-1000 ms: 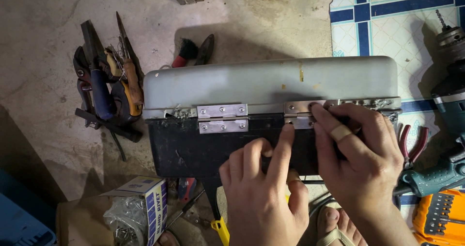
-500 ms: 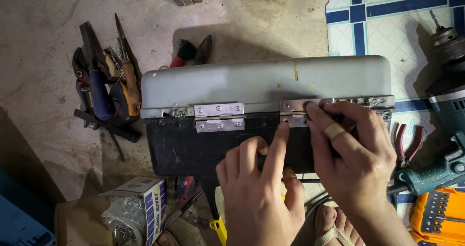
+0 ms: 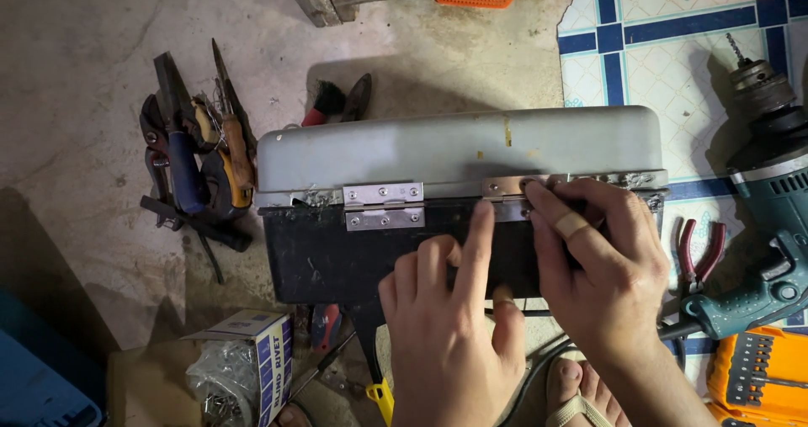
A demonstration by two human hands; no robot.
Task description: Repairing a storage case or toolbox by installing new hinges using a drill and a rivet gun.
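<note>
Left hand (image 3: 450,334) lies flat against the black side of the case (image 3: 379,254), fingers loosely spread, the index finger stretched up so its tip touches the lower edge of the right hinge (image 3: 505,187). It grips nothing; it just presses on the case wall. Right hand (image 3: 606,263) sits just beside it, touching the same hinge from the other side: the fingers curl together over the seam, a tan plaster round one of them, fingertips pressed on the metal plate. Whether something small is pinched under those fingertips, I cannot tell.

The hinge bridges the grey lid (image 3: 459,145) above and the black body below, right under both hands. To the left of the left index finger, along the same seam, a second hinge (image 3: 383,206) is fully in view, with screws or rivets in both leaves.

Right of the right hand, red-handled pliers (image 3: 697,254) lie on the floor, and past them a teal drill (image 3: 770,225) with its chuck pointing away. Below that, an orange bit case (image 3: 757,376). Below the hands, toes in a sandal (image 3: 581,389) show.

Far left of the left hand, beyond the case, a heap of hand tools (image 3: 198,162) lies on the concrete floor (image 3: 76,82). Down left, an open rivet box (image 3: 244,364) with a clear bag.
</note>
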